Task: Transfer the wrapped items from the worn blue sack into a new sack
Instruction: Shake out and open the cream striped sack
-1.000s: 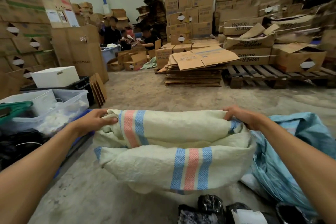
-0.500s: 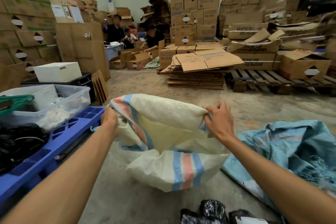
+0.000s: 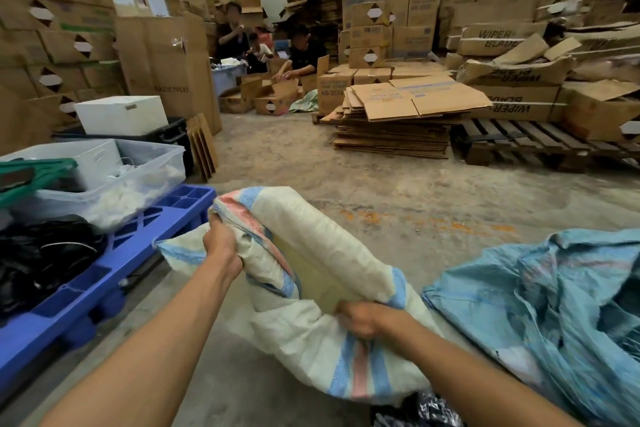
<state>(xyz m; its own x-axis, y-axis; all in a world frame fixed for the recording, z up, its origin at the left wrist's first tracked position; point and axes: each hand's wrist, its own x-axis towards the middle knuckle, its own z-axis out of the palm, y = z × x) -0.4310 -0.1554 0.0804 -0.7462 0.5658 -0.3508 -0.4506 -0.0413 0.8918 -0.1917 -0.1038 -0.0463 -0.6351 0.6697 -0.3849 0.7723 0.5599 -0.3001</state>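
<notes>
- Head camera view looks down over both forearms onto a cream sack with blue and pink stripes, held above the concrete floor at the centre of the frame.
- Left hand, at about 9 o'clock from the sack's mouth, has its fingers curled tight around the striped rim.
- Right hand, at about 5 o'clock from the mouth, grips the near edge of the rim, fingers closed on the cloth.
- Both hands are apart, and the mouth gapes between them, showing the yellowish inside.
- Worn blue sack lies crumpled on the floor at 3 o'clock, just beside the cream one.
- Black wrapped items lie at 6 o'clock under the cream sack.
- Blue pallet sits at 9 o'clock with a clear bin on it.
- Flattened cardboard is stacked at 12 o'clock.
</notes>
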